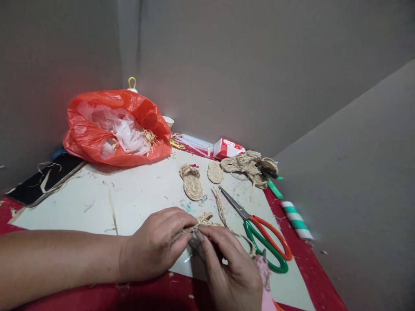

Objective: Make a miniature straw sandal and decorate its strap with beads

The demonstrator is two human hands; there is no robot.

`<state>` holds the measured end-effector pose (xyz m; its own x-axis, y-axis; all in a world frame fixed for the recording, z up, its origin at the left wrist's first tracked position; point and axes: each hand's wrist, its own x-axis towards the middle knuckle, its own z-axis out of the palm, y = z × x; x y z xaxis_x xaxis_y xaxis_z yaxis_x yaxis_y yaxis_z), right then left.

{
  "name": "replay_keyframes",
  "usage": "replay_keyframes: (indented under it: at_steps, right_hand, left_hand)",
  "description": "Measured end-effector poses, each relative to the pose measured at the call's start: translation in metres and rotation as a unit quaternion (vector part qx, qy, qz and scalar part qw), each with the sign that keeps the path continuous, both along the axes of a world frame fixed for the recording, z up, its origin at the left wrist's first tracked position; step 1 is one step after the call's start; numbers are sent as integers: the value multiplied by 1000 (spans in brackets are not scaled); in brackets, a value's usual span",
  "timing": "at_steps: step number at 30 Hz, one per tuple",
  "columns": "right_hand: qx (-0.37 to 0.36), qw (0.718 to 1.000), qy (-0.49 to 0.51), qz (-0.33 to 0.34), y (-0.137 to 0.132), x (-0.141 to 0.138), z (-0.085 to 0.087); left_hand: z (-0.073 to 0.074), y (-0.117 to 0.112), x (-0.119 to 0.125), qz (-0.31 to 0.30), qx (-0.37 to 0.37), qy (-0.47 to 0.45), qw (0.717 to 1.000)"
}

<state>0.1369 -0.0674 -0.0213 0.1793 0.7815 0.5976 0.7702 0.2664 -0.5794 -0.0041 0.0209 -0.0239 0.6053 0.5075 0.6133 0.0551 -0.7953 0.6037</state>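
Observation:
My left hand (158, 242) is closed around a small woven straw piece (205, 218), with part of it showing above the fingers. Thumb and forefinger of my right hand (231, 263) pinch at the near edge of the same piece; whether they also hold something thin is too small to make out. A braided straw strip (222, 209) runs from beyond the hands toward the scissors. Those scissors (249, 220), with one green and one orange handle, lie just right of my right hand. Farther back rest a small woven straw slipper (192, 183) with red beads and an oval straw sole (215, 172).
A red plastic bag (94, 151) holding white plastic and straw scraps stands at back left, beside a dark flat object (48, 179). At back right are a red-and-white box (227, 149), a pile of woven straw pieces (244, 163) and a green-and-white striped roll (296, 220). Walls enclose the table.

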Motion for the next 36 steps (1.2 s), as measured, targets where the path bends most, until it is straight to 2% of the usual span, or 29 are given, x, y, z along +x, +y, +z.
replay_keyframes:
  at_steps: [7, 12, 18, 23, 27, 32, 36]
  right_hand:
    - [-14, 998, 4, -57, -1, -2, -3]
    - [-7, 999, 0, -45, -2, 1, -2]
    - [-29, 997, 43, -54, -6, 0, -3]
    - [-18, 993, 103, -52, -8, -2, -12]
    - [-12, 993, 107, -55, -8, -4, -18]
    - [-44, 991, 115, -55, -6, -5, -13]
    - [-48, 995, 78, -48, -6, -4, -7]
  left_hand:
    - [3, -3, 4, 20, -165, 17, 986]
    - [3, -2, 3, 3, -157, -19, 987]
    - [2, -3, 3, 2, -234, -20, 972]
    - [6, -6, 4, -19, -246, -36, 968]
    - [5, -8, 4, -13, -246, -35, 969]
    - [2, -7, 6, 10, -268, -22, 963]
    - [4, -3, 5, 20, -231, -21, 973]
